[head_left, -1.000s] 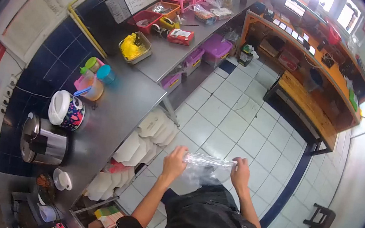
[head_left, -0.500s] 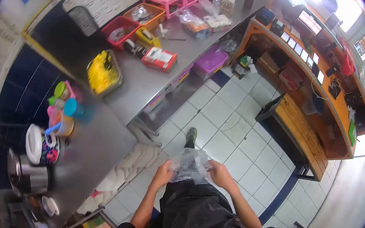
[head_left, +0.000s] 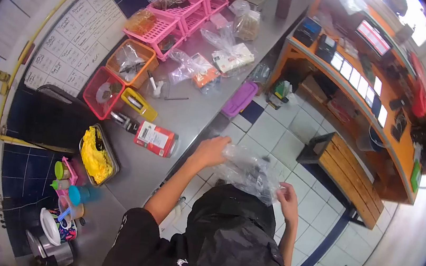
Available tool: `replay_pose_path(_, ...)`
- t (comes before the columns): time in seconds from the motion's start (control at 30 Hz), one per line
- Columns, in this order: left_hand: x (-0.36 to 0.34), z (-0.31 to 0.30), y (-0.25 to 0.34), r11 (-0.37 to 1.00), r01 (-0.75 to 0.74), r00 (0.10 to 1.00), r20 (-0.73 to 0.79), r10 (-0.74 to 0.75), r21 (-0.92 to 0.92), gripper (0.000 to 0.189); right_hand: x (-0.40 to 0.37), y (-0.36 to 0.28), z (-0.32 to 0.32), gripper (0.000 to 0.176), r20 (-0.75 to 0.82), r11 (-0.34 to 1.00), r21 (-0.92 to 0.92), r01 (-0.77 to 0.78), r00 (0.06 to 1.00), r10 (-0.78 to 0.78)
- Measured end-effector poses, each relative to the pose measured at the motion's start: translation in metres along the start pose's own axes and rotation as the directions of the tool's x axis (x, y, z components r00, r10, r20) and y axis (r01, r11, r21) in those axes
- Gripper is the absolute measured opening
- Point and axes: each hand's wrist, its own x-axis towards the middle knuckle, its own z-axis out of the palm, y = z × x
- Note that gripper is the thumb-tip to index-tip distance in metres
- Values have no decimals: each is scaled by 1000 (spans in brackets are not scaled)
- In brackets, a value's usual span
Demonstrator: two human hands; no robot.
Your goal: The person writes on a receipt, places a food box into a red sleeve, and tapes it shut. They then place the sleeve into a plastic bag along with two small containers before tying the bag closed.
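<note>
A clear plastic bag (head_left: 252, 172) is stretched between my two hands, in front of my black apron (head_left: 242, 243). My left hand (head_left: 213, 151) grips the bag's left end, close to the edge of the steel counter. On the other side, my right hand (head_left: 288, 196) pinches the opposite end over the tiled floor. The bag looks thin and crumpled, and I cannot make out anything inside it. Nearest to my left hand on the counter lies a red and white box (head_left: 156, 139).
On the steel counter (head_left: 194, 115) are a metal tray of yellow stuff (head_left: 97, 158), a red bin (head_left: 103, 93), an orange bin (head_left: 132, 63), a yellow tool (head_left: 139, 104) and pink racks (head_left: 153, 32). A wooden bench (head_left: 351, 176) stands at the right, by an orange desk (head_left: 297, 50).
My view has turned and come nearer the counter. Both hands have lifted the plastic bag and spread it wider; my left hand is now close to the counter edge.
</note>
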Motion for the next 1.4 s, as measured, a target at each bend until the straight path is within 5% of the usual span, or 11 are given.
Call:
replay_pose_path(0.17, 110, 8, -35, 984, 167, 985, 36, -169, 60, 60, 90, 49, -57, 21, -112, 912, 201, -358, 916, 385)
replay_pose_path(0.23, 143, 15, -41, 967, 227, 971, 54, -235, 117, 61, 135, 62, -89, 25, -31, 950, -58, -306, 952, 305)
replay_pose_path(0.8, 304, -57, -70, 726, 649, 621, -394, -678, -227, 79, 462, -87, -295, 16, 183, 942, -326, -78, 973, 143)
replay_pose_path(0.9, 292, -79, -101, 577, 676, 400, -430, -810, -458, 82, 469, -80, -287, 14, 291, 940, -342, -8, 950, 114)
replay_pose_path(1.0, 286, -78, -150, 499, 850, 387, -443, -809, -170, 83, 473, -76, -272, 18, 459, 950, -211, -232, 834, 306)
replay_pose_path(1.1, 294, -76, -140, 545, 836, 460, -459, -760, -64, 60, 490, -74, -280, 38, 580, 877, -468, 105, 785, 216)
replay_pose_path(1.17, 277, -47, -164, 731, 640, 504, -588, -633, -238, 59, 519, -78, -301, 43, 501, 779, -559, 284, 865, 44)
replay_pose_path(1.23, 276, -36, -141, 640, 681, 391, -561, -729, -356, 58, 546, -119, -324, 52, 137, 884, -467, -17, 986, 91)
replay_pose_path(1.33, 276, 3, -91, 907, 419, 541, -789, -292, -48, 62, 602, -137, -378, 64, -267, 923, -372, 96, 942, -205)
replay_pose_path(1.37, 264, 9, -68, 580, 726, 463, -361, -809, -369, 61, 612, -150, -394, 68, -341, 953, -284, 111, 917, -208)
replay_pose_path(1.4, 262, 8, -38, 624, 736, 547, -312, -777, -263, 62, 630, -146, -404, 72, -448, 937, -322, 137, 849, -279)
